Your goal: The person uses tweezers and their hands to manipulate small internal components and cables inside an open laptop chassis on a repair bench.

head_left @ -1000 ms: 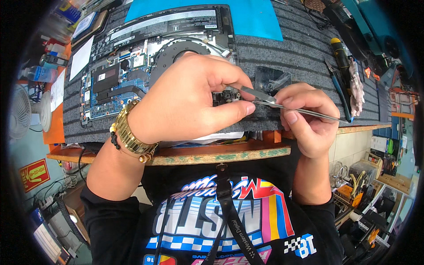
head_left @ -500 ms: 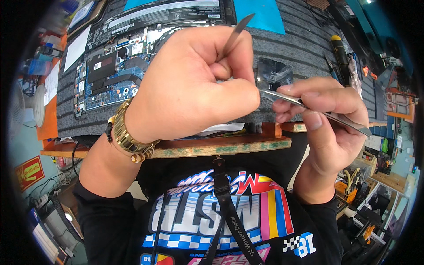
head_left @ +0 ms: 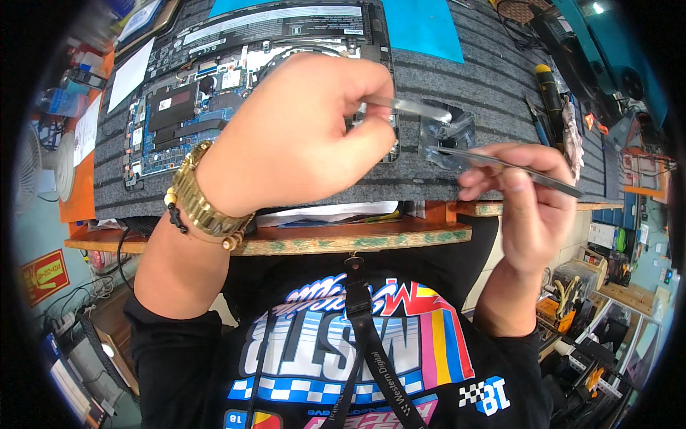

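Note:
My left hand (head_left: 307, 129) is closed round a flat metal blade-like tool (head_left: 418, 109); its rounded end points right and is blurred. My right hand (head_left: 532, 186) pinches a slim pointed metal tool (head_left: 493, 159), perhaps tweezers, between thumb and fingers. Its thin tip points left, over a small dark, shiny plastic packet (head_left: 457, 132) on the mat. The two tools are apart. Under and beyond my left hand lies an opened laptop, its blue circuit board (head_left: 153, 154) and long black battery (head_left: 286, 30) exposed. My left hand hides part of the board.
A grey ribbed mat (head_left: 493, 93) covers the orange wooden bench, whose front edge (head_left: 357, 242) runs before my body. A blue sheet (head_left: 425, 28) lies at the back. To the right are a yellow-and-black screwdriver (head_left: 549, 89) and pliers (head_left: 536, 118). White paper (head_left: 130, 77) lies left.
The left tool has swung from pointing up to pointing right. Both hands have drawn apart slightly, the left moving left, and the right tool's tip has come away from the left hand.

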### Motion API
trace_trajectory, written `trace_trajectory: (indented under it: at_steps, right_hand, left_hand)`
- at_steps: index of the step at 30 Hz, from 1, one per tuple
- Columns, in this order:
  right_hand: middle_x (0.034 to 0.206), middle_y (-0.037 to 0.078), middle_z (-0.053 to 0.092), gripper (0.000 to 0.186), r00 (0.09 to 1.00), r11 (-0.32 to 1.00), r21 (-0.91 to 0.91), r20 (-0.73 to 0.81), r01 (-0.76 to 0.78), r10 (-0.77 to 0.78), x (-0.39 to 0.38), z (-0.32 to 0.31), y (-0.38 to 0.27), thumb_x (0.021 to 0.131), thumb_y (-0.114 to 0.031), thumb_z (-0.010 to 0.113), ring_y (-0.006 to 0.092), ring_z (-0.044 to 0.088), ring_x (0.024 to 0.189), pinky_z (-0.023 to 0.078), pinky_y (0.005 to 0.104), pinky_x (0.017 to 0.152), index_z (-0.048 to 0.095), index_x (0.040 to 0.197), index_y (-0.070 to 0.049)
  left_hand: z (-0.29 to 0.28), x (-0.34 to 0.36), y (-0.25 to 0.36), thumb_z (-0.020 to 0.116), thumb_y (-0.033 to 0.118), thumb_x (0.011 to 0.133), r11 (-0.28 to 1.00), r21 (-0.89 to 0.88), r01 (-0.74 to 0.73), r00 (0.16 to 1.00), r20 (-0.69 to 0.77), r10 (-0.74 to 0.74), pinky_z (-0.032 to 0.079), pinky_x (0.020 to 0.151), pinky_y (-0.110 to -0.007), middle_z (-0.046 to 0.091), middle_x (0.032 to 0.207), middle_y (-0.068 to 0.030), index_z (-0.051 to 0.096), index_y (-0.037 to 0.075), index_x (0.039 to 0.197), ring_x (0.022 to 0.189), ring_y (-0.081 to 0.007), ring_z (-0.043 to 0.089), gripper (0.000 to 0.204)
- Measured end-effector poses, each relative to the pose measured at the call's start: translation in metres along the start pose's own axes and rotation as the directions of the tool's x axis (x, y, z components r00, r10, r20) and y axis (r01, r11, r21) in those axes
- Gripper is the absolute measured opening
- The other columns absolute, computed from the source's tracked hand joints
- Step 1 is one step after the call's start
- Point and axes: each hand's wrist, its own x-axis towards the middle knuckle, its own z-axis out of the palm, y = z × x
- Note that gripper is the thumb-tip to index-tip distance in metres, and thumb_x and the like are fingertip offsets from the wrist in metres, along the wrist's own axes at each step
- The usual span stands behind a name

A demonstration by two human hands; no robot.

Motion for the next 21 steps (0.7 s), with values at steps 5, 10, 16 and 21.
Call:
trace_trajectory:
  at_steps: [5, 10, 16, 21]
  right_hand:
    - [0.116, 0.026, 0.078, 0.015, 0.994, 0.996, 0.008, -0.059, -0.092, 0.093, -0.009, 0.008, 0.029, 0.104, 0.011, 0.067, 0.0267, 0.081, 0.095, 0.068, 0.0347, 0.082, 0.064, 0.118, 0.01]
    - [0.117, 0.025, 0.078, 0.016, 0.998, 0.998, 0.037, -0.036, -0.046, 0.047, -0.011, 0.004, 0.052, 0.104, 0.011, 0.066, 0.0245, 0.08, 0.099, 0.067, 0.0324, 0.084, 0.064, 0.119, 0.01]
    - [0.119, 0.022, 0.078, 0.015, 0.999, 0.999, 0.007, 0.016, -0.031, 0.031, -0.014, 0.002, 0.059, 0.105, 0.01, 0.065, 0.0209, 0.08, 0.102, 0.065, 0.0298, 0.087, 0.065, 0.12, 0.009]
    - [0.12, 0.022, 0.078, 0.014, 0.999, 1.0, -0.011, 0.039, -0.007, 0.008, -0.014, 0.003, 0.062, 0.105, 0.012, 0.064, 0.0194, 0.079, 0.102, 0.064, 0.0297, 0.089, 0.065, 0.119, 0.01]
  left_hand:
    - [0.014, 0.004, -0.007, 0.081, 0.014, 0.093, 0.955, 0.276, -0.108, 0.994, 0.034, 0.103, 0.05, 0.066, -0.035, 0.068, 0.079, -0.0119, 0.074, -0.001, 0.097, 0.069, -0.0227, 0.063, 0.017]
    - [0.024, 0.007, -0.016, 0.084, 0.015, 0.088, 0.945, 0.311, -0.106, 0.994, 0.051, 0.095, 0.057, 0.073, -0.036, 0.074, 0.083, -0.0151, 0.079, 0.0, 0.094, 0.077, -0.0271, 0.073, 0.017]
    - [0.032, 0.01, -0.023, 0.085, 0.016, 0.086, 0.942, 0.329, -0.068, 0.997, 0.052, 0.053, 0.058, 0.073, -0.037, 0.075, 0.085, -0.0158, 0.081, 0.001, 0.094, 0.078, -0.0282, 0.075, 0.017]
    - [0.034, 0.01, -0.02, 0.085, 0.016, 0.086, 0.944, 0.329, -0.002, 0.999, 0.05, -0.015, 0.058, 0.074, -0.037, 0.076, 0.087, -0.0159, 0.081, 0.001, 0.095, 0.078, -0.0278, 0.075, 0.018]
